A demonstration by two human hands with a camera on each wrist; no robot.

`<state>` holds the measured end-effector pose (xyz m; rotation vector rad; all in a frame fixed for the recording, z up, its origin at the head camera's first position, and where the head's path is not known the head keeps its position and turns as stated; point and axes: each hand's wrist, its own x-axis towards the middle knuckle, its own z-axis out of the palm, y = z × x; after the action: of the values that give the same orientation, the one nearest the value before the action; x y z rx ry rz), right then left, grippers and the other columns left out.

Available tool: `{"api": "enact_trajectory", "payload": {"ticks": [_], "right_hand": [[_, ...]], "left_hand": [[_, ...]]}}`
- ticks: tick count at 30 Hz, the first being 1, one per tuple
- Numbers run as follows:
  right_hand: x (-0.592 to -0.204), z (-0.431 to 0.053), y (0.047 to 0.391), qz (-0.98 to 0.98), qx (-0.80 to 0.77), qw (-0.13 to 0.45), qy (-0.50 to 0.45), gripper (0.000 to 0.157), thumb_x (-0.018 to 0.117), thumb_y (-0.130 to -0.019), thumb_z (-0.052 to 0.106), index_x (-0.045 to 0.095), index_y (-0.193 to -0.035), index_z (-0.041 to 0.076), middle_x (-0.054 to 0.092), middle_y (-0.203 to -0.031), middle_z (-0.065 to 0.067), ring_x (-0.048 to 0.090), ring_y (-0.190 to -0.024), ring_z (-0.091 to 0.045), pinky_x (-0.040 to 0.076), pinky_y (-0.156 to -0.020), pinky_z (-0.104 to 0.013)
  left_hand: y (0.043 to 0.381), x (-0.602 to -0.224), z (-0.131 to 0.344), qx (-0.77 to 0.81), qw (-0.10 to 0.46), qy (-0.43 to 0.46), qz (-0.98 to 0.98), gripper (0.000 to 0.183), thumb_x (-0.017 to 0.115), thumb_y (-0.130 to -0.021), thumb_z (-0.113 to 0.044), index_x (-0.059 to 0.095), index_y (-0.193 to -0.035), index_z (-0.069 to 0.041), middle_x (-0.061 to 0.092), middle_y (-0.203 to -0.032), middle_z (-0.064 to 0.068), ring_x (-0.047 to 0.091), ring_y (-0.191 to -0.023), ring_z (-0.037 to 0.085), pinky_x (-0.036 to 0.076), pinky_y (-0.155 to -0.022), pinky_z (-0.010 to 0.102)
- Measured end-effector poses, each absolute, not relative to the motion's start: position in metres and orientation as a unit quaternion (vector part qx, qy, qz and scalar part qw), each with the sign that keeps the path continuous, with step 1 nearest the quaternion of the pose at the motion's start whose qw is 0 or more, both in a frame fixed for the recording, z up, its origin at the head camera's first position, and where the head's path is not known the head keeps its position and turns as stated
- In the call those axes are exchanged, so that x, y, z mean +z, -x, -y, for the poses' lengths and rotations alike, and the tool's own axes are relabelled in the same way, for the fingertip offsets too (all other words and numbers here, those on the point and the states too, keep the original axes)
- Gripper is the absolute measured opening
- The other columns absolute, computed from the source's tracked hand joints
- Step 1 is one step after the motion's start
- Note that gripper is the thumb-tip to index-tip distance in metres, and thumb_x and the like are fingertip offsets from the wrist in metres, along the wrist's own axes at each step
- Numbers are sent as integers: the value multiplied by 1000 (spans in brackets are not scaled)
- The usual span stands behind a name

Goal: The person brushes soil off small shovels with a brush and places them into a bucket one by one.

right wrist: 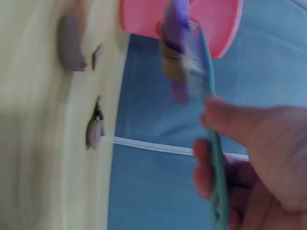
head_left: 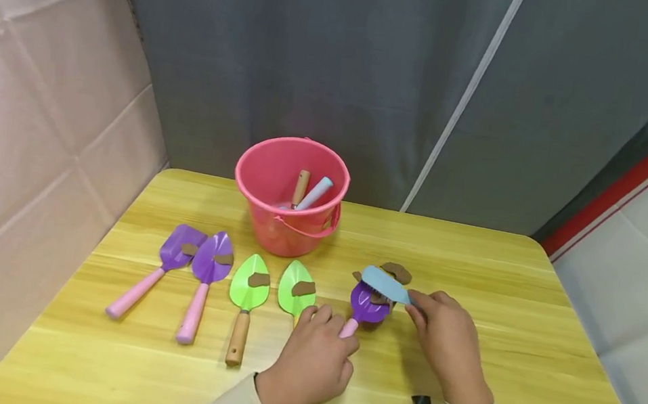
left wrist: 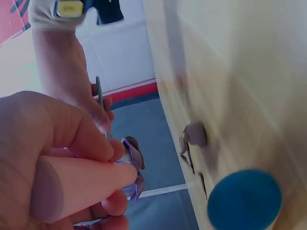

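Okay, left grip [head_left: 312,356], lower centre, holds pink-handled purple plastic shovel [head_left: 365,312]; right grip [head_left: 450,345], lower right, pinches light-blue bristled brush [head_left: 385,283].

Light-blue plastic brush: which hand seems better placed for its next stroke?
Likely the right hand: it grips the light-blue plastic brush by the handle, bristles at the purple, pink-handled scoop. The left hand is occupied, holding that scoop's handle.

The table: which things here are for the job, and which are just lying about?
Seem part of the job:
purple scoop, in the left hand
blue brush, in the right hand
brown pieces by the scoop

Seem just lying about:
two other purple scoops
two green scoops
pink bucket
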<state>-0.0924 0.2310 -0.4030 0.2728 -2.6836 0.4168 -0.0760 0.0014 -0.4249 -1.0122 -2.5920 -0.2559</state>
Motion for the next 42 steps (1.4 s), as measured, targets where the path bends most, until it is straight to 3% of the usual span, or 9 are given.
{"api": "enact_trajectory", "payload": {"ticks": [5,12,19,26,32,38,42], "right_hand": [[-404,-235,90,954,157,249,-61,26,77,-84,11,74,-109,4,65,-82,-11,56,-61,-23,45,-51,-40],[-401,-237,89,962,157,182,-131,25,78,-83,11,76,-108,8,60,-80,-1,51,-64,-14,42,-55,-32],[-402,-236,90,947,150,270,-84,25,79,-81,7,76,-106,3,62,-77,-9,53,-59,-22,42,-50,-36],[-399,-235,86,957,164,180,-156,27,80,-81,9,77,-108,9,60,-81,1,50,-65,-11,43,-56,-29],[-406,-228,87,953,155,229,-121,26,80,-80,9,78,-106,7,60,-75,-3,52,-59,-16,42,-52,-32],[-407,-231,92,942,152,295,-51,25,79,-82,7,76,-106,2,64,-79,-13,59,-63,-30,47,-51,-44],[-402,-235,90,946,179,263,-60,26,77,-84,8,75,-109,2,64,-82,-11,55,-63,-23,44,-52,-39]], "left_hand": [[73,-426,-3,-93,170,351,916,6,67,-76,-26,71,-80,-25,57,-78,-2,47,-77,22,41,-78,43],[75,-424,-2,-95,168,343,919,4,65,-76,-25,69,-77,-25,56,-79,-1,47,-79,22,40,-79,42],[74,-426,-2,-95,173,348,917,6,64,-76,-26,70,-79,-25,56,-78,-2,47,-77,22,41,-79,43],[77,-423,1,-98,166,336,922,3,66,-76,-26,68,-78,-24,57,-80,-1,47,-79,22,40,-77,42],[73,-424,-2,-102,177,344,917,7,64,-76,-26,70,-80,-25,58,-82,0,47,-79,22,41,-78,42],[68,-425,-3,-100,175,356,913,5,67,-75,-26,70,-78,-25,55,-77,-2,45,-75,21,42,-82,44],[68,-424,0,-101,165,343,919,6,65,-75,-25,70,-78,-25,54,-76,-2,45,-75,21,41,-79,43]]}}
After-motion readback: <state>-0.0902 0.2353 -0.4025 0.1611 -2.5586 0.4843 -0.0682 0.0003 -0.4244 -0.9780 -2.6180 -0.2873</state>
